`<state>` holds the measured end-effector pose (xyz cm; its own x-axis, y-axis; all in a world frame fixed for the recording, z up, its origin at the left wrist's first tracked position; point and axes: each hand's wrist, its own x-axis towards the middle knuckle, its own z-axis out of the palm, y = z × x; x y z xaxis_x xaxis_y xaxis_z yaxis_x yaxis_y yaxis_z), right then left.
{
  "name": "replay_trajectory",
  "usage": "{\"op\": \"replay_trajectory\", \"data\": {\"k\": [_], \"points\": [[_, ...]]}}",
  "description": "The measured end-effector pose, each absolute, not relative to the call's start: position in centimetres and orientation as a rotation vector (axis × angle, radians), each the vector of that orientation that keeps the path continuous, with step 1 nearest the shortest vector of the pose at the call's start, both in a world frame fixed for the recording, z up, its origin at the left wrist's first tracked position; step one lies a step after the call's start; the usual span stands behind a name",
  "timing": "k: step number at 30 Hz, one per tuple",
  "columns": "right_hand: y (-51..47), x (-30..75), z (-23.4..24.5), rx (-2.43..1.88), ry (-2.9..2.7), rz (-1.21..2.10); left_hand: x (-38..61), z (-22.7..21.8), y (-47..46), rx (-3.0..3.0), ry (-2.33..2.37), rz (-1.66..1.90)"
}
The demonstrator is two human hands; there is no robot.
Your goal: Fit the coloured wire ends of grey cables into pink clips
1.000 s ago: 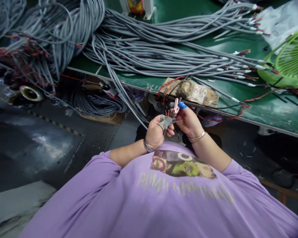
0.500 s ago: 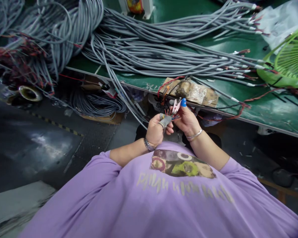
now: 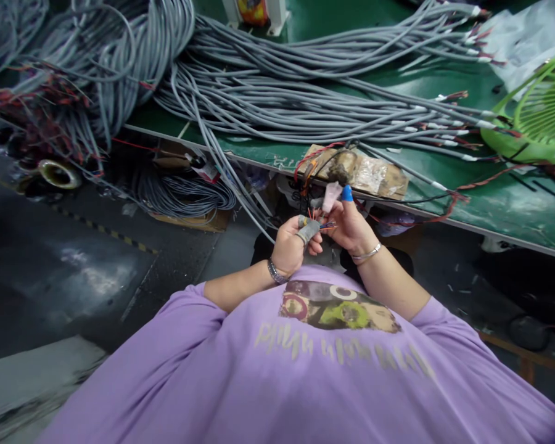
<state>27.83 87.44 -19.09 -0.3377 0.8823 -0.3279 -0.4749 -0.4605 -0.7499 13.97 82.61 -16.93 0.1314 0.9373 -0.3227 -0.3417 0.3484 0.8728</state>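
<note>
My left hand (image 3: 290, 246) is closed around the end of a grey cable, with a grey wrap on its index finger (image 3: 308, 230). Thin red and orange wires (image 3: 315, 214) fan out of that cable end just above the fist. My right hand (image 3: 350, 226) is closed beside it, pinching those wires, and a blue cap covers its raised fingertip (image 3: 346, 193). A small pink clip (image 3: 330, 196) stands between the blue fingertip and the wires. Both hands hover just below the front edge of the green workbench (image 3: 513, 209).
Long bundles of grey cables (image 3: 277, 98) lie across the bench and hang in a heap at the left (image 3: 74, 68). A taped brown block with red and black wires (image 3: 358, 169) sits at the bench edge. A green plastic basket (image 3: 536, 123) stands at right. Coiled cable (image 3: 185, 194) lies below.
The right hand has shifted slightly and the pink clip has turned and now looks blurred. The left hand has kept its grip on the cable end.
</note>
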Motion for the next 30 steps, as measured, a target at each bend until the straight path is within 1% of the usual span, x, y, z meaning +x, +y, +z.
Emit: {"op": "replay_trajectory", "data": {"k": [4,8,15,17,20,25,30], "points": [[86.9,29.4,-18.8,-0.981,-0.846,2.036,13.2,-17.8,82.3,0.817,1.034,1.002],[86.7,30.3,-18.3,-1.028,-1.08,1.904,13.0,-18.1,82.3,0.893,1.047,0.903],[86.0,30.0,-17.7,-1.046,-1.536,1.723,13.2,-18.6,83.1,0.939,0.98,0.51],[85.8,29.8,-17.6,-1.045,-1.539,1.642,13.1,-18.7,83.2,0.918,0.986,0.521],[85.5,29.9,-17.5,-1.078,-1.418,1.546,13.1,-18.6,83.2,0.829,1.025,0.642],[84.6,30.2,-18.4,-1.102,-1.196,1.594,13.3,-18.5,83.3,0.712,1.042,0.801],[83.6,28.9,-19.3,-1.041,-1.1,1.47,13.5,-19.0,83.4,0.744,1.014,0.763]]}}
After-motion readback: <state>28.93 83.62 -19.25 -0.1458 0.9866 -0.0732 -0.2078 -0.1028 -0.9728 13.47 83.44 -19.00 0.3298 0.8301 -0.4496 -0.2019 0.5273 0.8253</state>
